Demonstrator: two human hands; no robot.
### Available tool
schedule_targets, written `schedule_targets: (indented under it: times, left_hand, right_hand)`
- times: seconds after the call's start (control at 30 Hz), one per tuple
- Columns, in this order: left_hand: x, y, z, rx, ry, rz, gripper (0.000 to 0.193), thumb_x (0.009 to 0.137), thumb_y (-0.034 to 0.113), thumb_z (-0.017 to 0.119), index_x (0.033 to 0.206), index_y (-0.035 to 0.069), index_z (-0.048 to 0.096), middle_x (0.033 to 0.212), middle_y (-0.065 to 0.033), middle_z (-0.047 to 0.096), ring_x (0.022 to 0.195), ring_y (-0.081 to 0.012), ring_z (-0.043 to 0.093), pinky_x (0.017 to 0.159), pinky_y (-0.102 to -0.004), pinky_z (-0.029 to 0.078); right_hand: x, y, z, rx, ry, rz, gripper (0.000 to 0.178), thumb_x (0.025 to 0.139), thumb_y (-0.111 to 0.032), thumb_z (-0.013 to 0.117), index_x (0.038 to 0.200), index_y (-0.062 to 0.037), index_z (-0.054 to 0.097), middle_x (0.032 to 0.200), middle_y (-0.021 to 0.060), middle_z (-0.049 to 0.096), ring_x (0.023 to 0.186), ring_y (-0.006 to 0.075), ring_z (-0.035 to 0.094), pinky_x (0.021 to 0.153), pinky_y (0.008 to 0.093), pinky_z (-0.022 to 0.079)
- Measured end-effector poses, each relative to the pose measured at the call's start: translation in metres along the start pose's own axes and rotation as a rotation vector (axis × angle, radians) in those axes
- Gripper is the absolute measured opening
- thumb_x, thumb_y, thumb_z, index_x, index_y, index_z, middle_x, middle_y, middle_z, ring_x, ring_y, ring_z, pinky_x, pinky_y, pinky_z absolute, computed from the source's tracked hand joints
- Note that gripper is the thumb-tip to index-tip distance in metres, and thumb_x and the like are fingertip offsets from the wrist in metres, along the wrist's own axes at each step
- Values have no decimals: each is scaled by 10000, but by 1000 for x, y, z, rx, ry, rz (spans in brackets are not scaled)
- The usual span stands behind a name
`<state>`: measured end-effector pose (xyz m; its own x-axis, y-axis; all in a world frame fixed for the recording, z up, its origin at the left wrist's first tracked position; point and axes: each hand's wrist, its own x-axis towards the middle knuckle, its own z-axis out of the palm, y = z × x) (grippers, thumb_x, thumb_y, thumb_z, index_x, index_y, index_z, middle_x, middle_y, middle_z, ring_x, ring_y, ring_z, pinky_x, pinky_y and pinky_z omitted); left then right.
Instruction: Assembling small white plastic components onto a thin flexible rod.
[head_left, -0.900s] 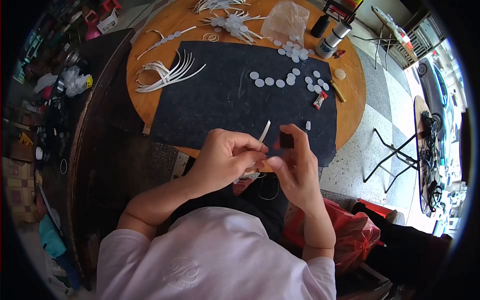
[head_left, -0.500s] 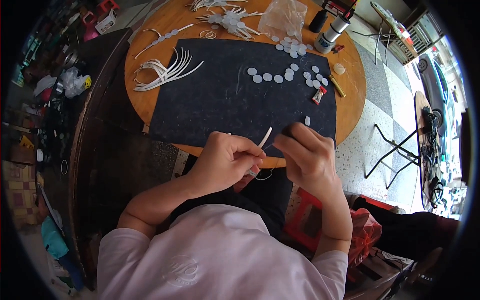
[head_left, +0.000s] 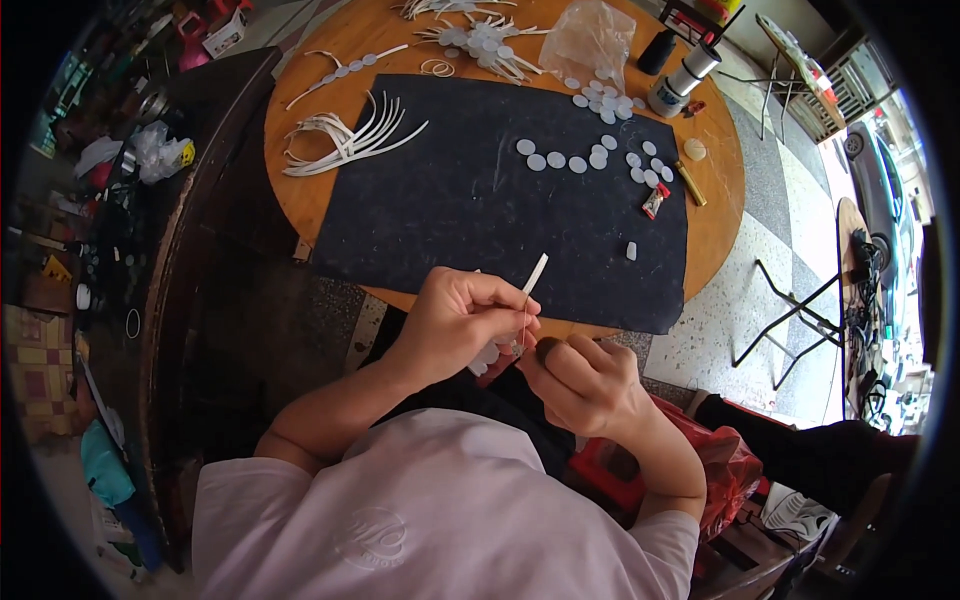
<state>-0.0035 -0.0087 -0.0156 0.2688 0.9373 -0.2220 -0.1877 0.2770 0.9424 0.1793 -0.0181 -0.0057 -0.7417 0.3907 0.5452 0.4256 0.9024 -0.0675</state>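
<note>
L hand (head_left: pixel 455 320) pinching narrow white strip (head_left: pixel 537 272), pale discs (head_left: pixel 485 359) just below; R hand (head_left: pixel 592 385) gripping prob. fine thread (head_left: pixel 525 322), nr L.

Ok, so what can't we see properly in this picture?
All in the head view:
White strip: lower end hidden by the left hand.
Pale pieces below it: partly covered by that hand.
Dark thing at the right hand: too small to identify.
Far bundle of strips: cut off by the top edge.
</note>
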Motion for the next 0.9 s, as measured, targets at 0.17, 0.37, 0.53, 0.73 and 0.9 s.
schedule_targets:
  times: [0.17,0.37,0.53,0.73,0.9]
  left_hand:
    - [2,2,-3,55,-38,59,119,768,-80,571,843,-51,659,738,-114,660,669,-129,642,569,-217,503]
    - [-3,4,11,161,-131,71,102,780,-48,579,842,-50,661,720,-106,660,636,-110,630,547,-200,491]
    - [-1,7,15,202,-180,24,101,774,-51,577,831,-53,661,710,-103,656,635,-117,631,557,-198,495]
    - [9,6,9,361,-255,169,76,760,-42,589,785,-46,661,696,-92,654,625,-113,624,567,-213,490]
    - [21,17,-58,981,-209,612,37,726,-7,617,724,-37,638,699,-117,638,621,-192,617,574,-281,482]
  right_hand:
    - [4,12,-5,435,211,203,183,668,-71,674,824,2,611,766,45,514,592,125,505,487,247,411]
    - [-3,5,15,857,368,737,74,748,22,607,821,29,598,805,55,539,651,94,515,568,215,400]
    - [-8,-3,19,906,442,771,59,774,66,574,813,22,575,789,51,528,637,86,507,576,199,389]
    - [-12,-1,21,1407,821,929,71,836,1,542,905,-11,533,800,50,529,647,82,508,550,170,418]
    - [-111,45,-31,1528,1316,1045,158,858,-117,564,972,-18,516,808,25,541,604,71,498,454,175,424]
